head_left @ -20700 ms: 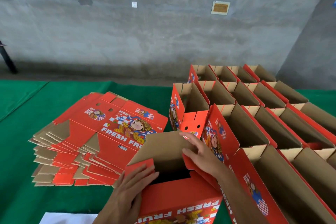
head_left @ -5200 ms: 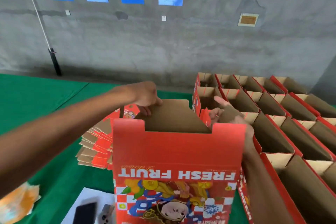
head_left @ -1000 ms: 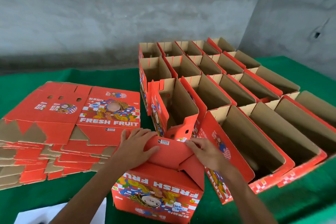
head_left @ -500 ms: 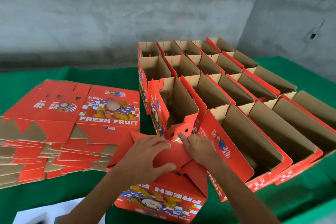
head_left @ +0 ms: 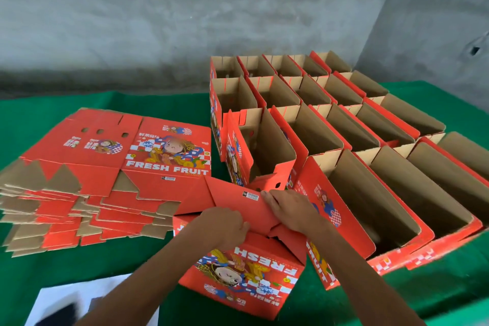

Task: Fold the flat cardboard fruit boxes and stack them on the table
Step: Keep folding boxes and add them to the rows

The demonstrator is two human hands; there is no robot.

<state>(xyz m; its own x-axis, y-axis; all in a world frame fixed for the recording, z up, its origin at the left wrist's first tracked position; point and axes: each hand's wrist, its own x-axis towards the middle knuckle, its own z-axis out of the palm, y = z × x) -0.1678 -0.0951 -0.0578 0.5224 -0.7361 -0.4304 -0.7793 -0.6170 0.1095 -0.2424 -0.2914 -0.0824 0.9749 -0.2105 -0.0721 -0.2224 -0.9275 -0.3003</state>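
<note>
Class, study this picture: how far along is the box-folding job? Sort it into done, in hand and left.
Done: many folded boxes stand open in rows on the table. In hand: the left hand and right hand press the flaps of one upturned box together. Left: a pile of flat boxes waits unfolded.

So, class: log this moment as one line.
stage: closing box flaps | left hand: gripping flap | right hand: pressing flap | flat stack: waiting
</note>
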